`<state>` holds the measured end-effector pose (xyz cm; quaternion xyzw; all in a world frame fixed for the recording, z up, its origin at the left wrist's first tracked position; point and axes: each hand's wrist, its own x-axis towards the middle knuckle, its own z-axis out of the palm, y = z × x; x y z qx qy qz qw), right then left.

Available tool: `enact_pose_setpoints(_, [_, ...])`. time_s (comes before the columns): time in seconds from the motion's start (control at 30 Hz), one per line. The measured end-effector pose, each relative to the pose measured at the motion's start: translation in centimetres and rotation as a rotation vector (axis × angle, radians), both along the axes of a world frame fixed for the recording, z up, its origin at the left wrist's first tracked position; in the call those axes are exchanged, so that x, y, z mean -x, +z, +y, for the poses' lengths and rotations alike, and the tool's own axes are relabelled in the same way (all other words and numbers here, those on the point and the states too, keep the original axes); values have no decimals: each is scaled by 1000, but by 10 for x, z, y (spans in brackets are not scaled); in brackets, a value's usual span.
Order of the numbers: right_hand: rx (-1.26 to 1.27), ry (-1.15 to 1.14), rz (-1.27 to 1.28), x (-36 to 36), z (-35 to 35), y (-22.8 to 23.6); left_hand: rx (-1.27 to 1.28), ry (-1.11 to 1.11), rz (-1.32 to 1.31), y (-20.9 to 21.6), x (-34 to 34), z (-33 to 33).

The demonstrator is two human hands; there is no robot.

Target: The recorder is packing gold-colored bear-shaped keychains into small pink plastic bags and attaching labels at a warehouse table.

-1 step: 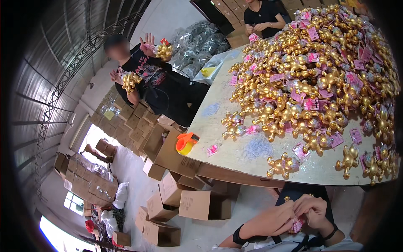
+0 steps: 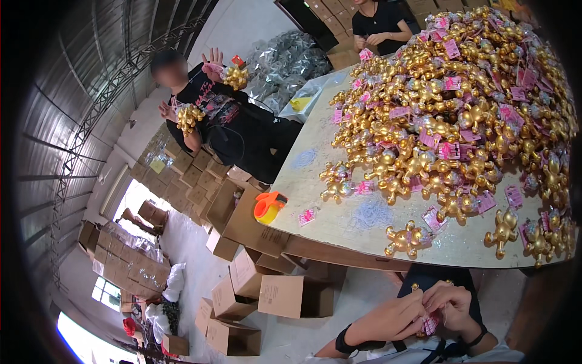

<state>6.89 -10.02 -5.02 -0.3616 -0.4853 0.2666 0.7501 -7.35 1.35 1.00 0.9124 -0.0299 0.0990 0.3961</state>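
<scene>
In my lap, just below the table's near edge, my left hand (image 2: pixel 401 316) and my right hand (image 2: pixel 451 304) meet with fingertips pinched together. Between them is a small pink printed tag (image 2: pixel 429 325). Gold knobs of a bear figurine (image 2: pixel 415 286) poke out above the fingers; the rest of it is covered by my hands. Which hand bears the figurine's weight is hidden. Closest on the table lie a loose gold bear figurine (image 2: pixel 407 238) and another gold bear (image 2: pixel 502 232), both with pink tags near them.
A big heap of gold bears (image 2: pixel 448 115) covers much of the table (image 2: pixel 303 200). An orange tape dispenser (image 2: pixel 269 207) sits at its left corner, near a loose pink tag (image 2: pixel 307 216). Open cartons (image 2: pixel 280 296) stand on the floor. One co-worker (image 2: pixel 224 115) holds gold bears; another person (image 2: pixel 381 27) is behind.
</scene>
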Motion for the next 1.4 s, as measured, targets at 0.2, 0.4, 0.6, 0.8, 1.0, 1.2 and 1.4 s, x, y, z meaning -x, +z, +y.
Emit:
enact_pose_setpoints(0.2, [121, -94, 7, 11, -6, 7, -88, 83, -112, 4, -3, -7])
enact_pose_setpoints(0.4, [186, 195, -216, -1, -11, -5, -4, 171, -22, 12, 4, -6])
enact_pose_setpoints(0.6, [208, 271, -307, -19, -19, 0, 323, 44, 169, 34, 23, 12])
enact_pose_setpoints(0.8, [220, 242, -277, -22, -23, -4, 682, 91, 59, 34, 28, 17])
enact_pose_setpoints(1.0, [209, 169, -403, -14, -19, 0, 1101, 32, 69, 4, 18, 11])
enact_pose_setpoints(1.2, [260, 40, -366, -20, -23, 5, 1339, -89, 294, 5, 19, 11])
enact_pose_setpoints(1.4, [293, 66, -448, -23, -25, 4, 921, 66, 540, 24, 23, 18])
